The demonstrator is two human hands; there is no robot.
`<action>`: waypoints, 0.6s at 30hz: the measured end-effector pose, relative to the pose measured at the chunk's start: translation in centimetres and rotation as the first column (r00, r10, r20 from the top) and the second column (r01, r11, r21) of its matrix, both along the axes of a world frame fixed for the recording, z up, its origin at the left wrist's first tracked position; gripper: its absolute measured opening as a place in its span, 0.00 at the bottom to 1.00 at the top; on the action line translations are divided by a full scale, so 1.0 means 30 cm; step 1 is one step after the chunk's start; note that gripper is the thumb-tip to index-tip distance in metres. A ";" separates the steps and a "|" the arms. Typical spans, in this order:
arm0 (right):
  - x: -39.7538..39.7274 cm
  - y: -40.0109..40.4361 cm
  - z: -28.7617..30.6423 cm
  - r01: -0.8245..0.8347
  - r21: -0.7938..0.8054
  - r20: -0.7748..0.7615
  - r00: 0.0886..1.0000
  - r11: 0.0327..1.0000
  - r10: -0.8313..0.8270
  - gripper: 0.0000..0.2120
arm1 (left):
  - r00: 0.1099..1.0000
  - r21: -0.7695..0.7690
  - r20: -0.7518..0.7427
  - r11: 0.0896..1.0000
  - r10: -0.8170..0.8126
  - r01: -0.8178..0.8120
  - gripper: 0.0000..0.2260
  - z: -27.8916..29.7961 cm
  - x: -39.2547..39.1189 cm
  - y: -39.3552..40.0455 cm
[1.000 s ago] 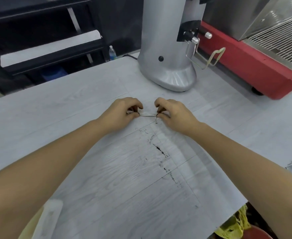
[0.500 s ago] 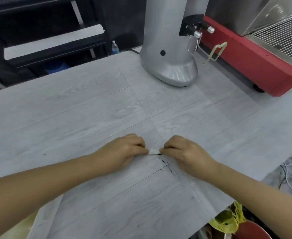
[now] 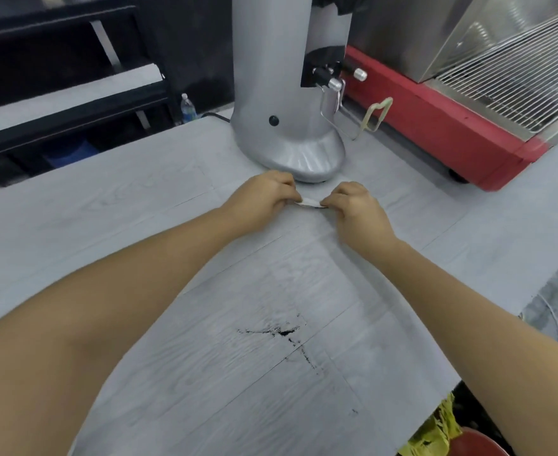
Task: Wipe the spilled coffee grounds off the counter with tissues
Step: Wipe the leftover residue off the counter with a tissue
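The pale grey wood-grain table (image 3: pixel 113 205) is being crossed by both bare forearms, with a silver grinder (image 3: pixel 287 93) standing at its far side and a red-based machine (image 3: pixel 435 126) with wire racks beside it. Dark shelving is filling the room behind — a small bottle (image 3: pixel 188 108) is sitting there. A folded white tissue (image 3: pixel 310 202) is being pinched at each end, low over the table just in front of the grinder's base: the left hand (image 3: pixel 264 195) and the right hand (image 3: pixel 356 209) are each keeping a narrow grip on it. Most of the tissue is being hidden by fingers. Black coffee grounds (image 3: pixel 284 332) are lying in thin streaks along the plank seams — well nearer than the hands.
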State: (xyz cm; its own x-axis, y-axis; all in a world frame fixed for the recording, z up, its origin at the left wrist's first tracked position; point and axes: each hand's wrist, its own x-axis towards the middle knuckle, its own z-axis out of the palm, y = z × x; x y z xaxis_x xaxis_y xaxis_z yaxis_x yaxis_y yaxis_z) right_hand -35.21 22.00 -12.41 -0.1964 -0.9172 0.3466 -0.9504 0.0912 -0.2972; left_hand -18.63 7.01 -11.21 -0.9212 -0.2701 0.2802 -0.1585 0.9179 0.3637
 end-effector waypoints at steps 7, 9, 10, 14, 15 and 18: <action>0.146 0.083 -0.042 0.067 -0.017 0.045 0.997 0.998 -0.066 0.12 | 0.998 0.031 0.019 0.998 -0.061 0.061 0.11 -0.033 0.125 0.049; 0.260 0.166 -0.039 0.013 0.009 0.030 0.999 1.000 -0.013 0.10 | 0.991 0.031 0.051 0.992 -0.121 0.119 0.11 -0.027 0.235 0.092; 0.318 0.213 -0.036 -0.026 0.016 0.029 0.999 1.000 0.025 0.09 | 0.986 0.030 0.058 0.988 -0.154 0.153 0.12 -0.024 0.295 0.117; 0.525 0.366 -0.016 -0.186 0.056 0.066 0.981 0.981 0.182 0.06 | 0.969 0.054 0.085 0.972 -0.232 0.228 0.12 -0.025 0.488 0.224; 0.555 0.388 -0.011 -0.209 0.075 0.069 0.977 0.975 0.204 0.06 | 0.966 0.056 0.094 0.970 -0.241 0.237 0.12 -0.023 0.511 0.241; 0.539 0.396 0.000 -0.189 0.119 0.071 0.981 0.975 0.181 0.10 | 0.958 0.032 0.102 0.963 -0.268 0.266 0.12 -0.001 0.496 0.255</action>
